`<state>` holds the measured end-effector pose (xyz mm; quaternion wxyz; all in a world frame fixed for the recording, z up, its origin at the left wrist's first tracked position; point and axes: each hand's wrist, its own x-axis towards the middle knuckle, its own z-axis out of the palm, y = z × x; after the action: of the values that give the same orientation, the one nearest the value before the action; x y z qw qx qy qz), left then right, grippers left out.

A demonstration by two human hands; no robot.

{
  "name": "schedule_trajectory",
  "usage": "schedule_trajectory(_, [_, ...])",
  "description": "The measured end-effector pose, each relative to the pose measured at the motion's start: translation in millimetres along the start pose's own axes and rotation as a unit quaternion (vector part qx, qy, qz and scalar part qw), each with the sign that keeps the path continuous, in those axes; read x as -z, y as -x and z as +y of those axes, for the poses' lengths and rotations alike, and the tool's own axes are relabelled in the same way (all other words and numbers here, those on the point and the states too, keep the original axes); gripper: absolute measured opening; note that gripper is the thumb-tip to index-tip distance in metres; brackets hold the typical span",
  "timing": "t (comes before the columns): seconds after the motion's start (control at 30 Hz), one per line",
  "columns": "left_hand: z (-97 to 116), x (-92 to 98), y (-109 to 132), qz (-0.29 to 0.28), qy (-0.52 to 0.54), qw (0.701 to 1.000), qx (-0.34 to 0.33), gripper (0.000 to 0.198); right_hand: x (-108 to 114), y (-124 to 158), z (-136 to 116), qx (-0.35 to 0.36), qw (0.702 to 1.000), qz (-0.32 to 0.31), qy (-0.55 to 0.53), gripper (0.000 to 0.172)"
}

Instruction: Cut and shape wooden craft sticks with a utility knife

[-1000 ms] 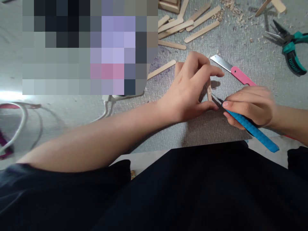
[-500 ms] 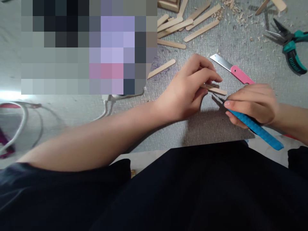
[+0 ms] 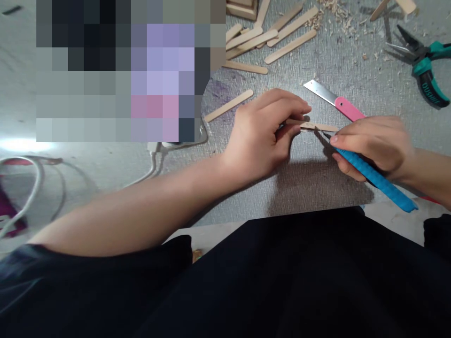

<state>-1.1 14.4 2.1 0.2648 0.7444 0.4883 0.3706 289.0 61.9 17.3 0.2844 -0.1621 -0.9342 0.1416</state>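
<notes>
My left hand (image 3: 269,124) pinches a wooden craft stick (image 3: 327,127) between thumb and fingers, its free end pointing right. In my right hand (image 3: 373,145) is a craft knife with a blue handle (image 3: 378,182), held like a pen. The thin dark blade points up and left, with its tip at or very close to the stick's near edge; contact is hard to tell. Small pale cut marks show on the stick near my left fingertips. A pink folding knife (image 3: 348,109) lies with its wide blade out, just beyond my right hand.
Several craft sticks (image 3: 291,47) lie loosely at the back, near wood shavings (image 3: 343,14) and a wooden piece (image 3: 243,8). One stick (image 3: 229,105) lies left of my hand. Teal-handled pliers (image 3: 424,65) rest at the right. A white cable (image 3: 153,162) runs by my left forearm.
My left hand has shifted left and lowered its fingers over the stick. The stick now lies more level, with more of its length showing. The blue knife stays close to it.
</notes>
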Motion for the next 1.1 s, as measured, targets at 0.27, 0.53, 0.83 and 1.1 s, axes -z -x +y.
schedule_trajectory(0.27, [-4.6, 1.9, -3.2, -0.015, -0.053, 0.998, 0.0, 0.017, 6.0, -1.9, -0.7, 0.013, 1.0, -0.018, 0.009, 0.027])
schedule_trajectory(0.53, [0.1, 6.4, -4.2, -0.065, -0.052, 0.997, 0.001, 0.024, 13.1, -8.4, -5.9, -0.085, 0.991, -0.103, -0.02, 0.033])
schedule_trajectory(0.83, [-13.0, 1.7, -3.5, -0.072, -0.056, 0.995, -0.031, 0.022, 15.0, -11.2, -6.3, -0.143, 0.976, -0.134, -0.095, 0.025])
schedule_trajectory(1.1, [-13.2, -0.9, -2.9, -0.069, -0.077, 0.994, -0.038, 0.023, 11.5, -9.8, -11.6, -0.156, 0.98, -0.08, -0.091, 0.017])
